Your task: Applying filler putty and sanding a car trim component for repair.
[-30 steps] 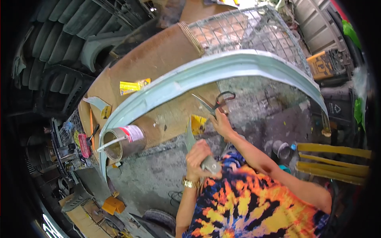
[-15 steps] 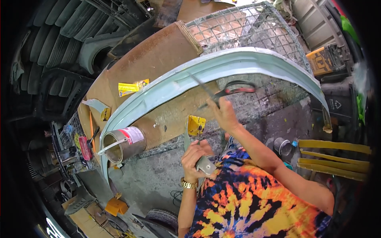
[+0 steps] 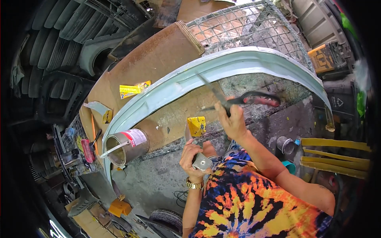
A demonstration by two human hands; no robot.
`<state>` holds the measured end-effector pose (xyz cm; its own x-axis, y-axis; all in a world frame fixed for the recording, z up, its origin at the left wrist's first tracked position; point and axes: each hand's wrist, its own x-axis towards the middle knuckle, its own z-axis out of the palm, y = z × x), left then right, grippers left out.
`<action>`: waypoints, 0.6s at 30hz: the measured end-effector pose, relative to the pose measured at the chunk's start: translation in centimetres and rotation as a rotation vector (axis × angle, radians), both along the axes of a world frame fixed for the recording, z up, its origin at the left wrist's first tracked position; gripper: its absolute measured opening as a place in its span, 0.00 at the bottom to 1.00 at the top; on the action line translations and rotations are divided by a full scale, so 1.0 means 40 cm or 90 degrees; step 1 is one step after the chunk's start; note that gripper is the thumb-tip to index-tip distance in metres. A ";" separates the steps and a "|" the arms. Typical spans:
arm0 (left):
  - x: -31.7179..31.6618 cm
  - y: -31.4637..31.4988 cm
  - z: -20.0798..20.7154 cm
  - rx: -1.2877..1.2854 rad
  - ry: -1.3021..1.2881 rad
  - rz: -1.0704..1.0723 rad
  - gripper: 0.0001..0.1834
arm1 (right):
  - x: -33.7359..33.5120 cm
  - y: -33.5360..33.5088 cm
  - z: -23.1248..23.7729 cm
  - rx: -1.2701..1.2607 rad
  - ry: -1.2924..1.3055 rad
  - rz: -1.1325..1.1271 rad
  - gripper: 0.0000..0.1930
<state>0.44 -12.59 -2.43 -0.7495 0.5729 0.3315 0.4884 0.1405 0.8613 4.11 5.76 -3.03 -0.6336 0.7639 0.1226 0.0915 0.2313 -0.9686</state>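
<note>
My right hand (image 3: 233,121) is closed round a pair of scissors (image 3: 238,100), near the pivot. The scissors have black and red handles at the right, and their motion-smeared blades point up and left across the pale blue curved panel (image 3: 190,81). Close to my body, my left hand (image 3: 192,158) grips a grey rectangular piece (image 3: 203,162) with a small round hole; its kind is unclear. A yellow-smeared spreader (image 3: 197,126) appears just above that hand, its grey blade reaching down to the fingers. Whether the left hand also holds this spreader is hard to tell.
An open metal can (image 3: 137,148) with a handle lies at the panel's left end. Brown cardboard (image 3: 154,49) and a wire mesh (image 3: 274,23) lie beneath the panel. Yellow packets (image 3: 130,91) and another spreader (image 3: 104,111) rest beyond it. Yellow strips (image 3: 335,162) sit at the right.
My right hand has moved slightly right and down with the scissors, whose handles have swung further right. The left hand keeps its grip, and the whole view has shifted a little.
</note>
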 end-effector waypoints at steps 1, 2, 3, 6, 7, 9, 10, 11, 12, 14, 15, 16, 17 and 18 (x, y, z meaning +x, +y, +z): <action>0.010 0.003 -0.005 0.001 0.003 0.033 0.43 | 0.004 -0.016 -0.024 0.038 0.003 0.019 0.09; 0.019 0.003 -0.009 0.002 0.007 0.067 0.43 | 0.005 -0.032 -0.053 0.075 0.007 0.040 0.10; 0.026 0.001 -0.015 0.000 0.026 0.062 0.43 | 0.007 -0.048 -0.099 0.071 -0.040 0.073 0.09; 0.044 0.026 -0.013 -0.010 0.053 0.024 0.42 | 0.026 -0.082 -0.286 0.145 -0.127 0.151 0.11; 0.035 0.024 -0.023 -0.024 0.050 0.004 0.42 | 0.017 -0.091 -0.306 0.132 -0.166 0.171 0.12; 0.032 0.042 -0.020 -0.016 0.060 0.006 0.42 | -0.004 -0.057 -0.313 0.137 -0.196 0.196 0.13; 0.039 0.036 -0.014 -0.015 0.060 0.000 0.41 | -0.010 -0.048 -0.285 0.132 -0.235 0.216 0.13; 0.040 0.020 -0.014 -0.029 0.066 0.019 0.41 | -0.037 -0.044 -0.238 0.145 -0.196 0.226 0.11; 0.029 0.027 -0.024 -0.027 0.071 0.033 0.41 | -0.068 -0.014 -0.160 0.150 -0.189 0.238 0.11; 0.038 0.005 -0.018 -0.031 0.071 0.025 0.42 | -0.075 -0.005 0.001 0.066 -0.047 0.156 0.10; 0.040 0.004 -0.017 -0.032 0.072 0.030 0.42 | -0.071 -0.018 0.018 0.031 0.000 0.090 0.08; 0.040 0.009 -0.014 -0.033 0.075 0.028 0.42 | -0.058 -0.036 -0.032 0.034 0.001 0.089 0.08; 0.041 0.016 -0.010 -0.033 0.078 0.022 0.42 | -0.036 -0.059 -0.149 0.166 -0.028 0.157 0.08; 0.063 0.006 0.001 -0.028 0.071 0.008 0.42 | 0.007 -0.080 -0.258 0.296 -0.070 0.215 0.08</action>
<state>2.96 -12.35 -2.37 -0.7167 0.5795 0.3880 0.5791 0.1844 0.7941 4.38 2.56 -13.35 -0.8607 0.3990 0.3161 0.0331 0.6635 -0.7474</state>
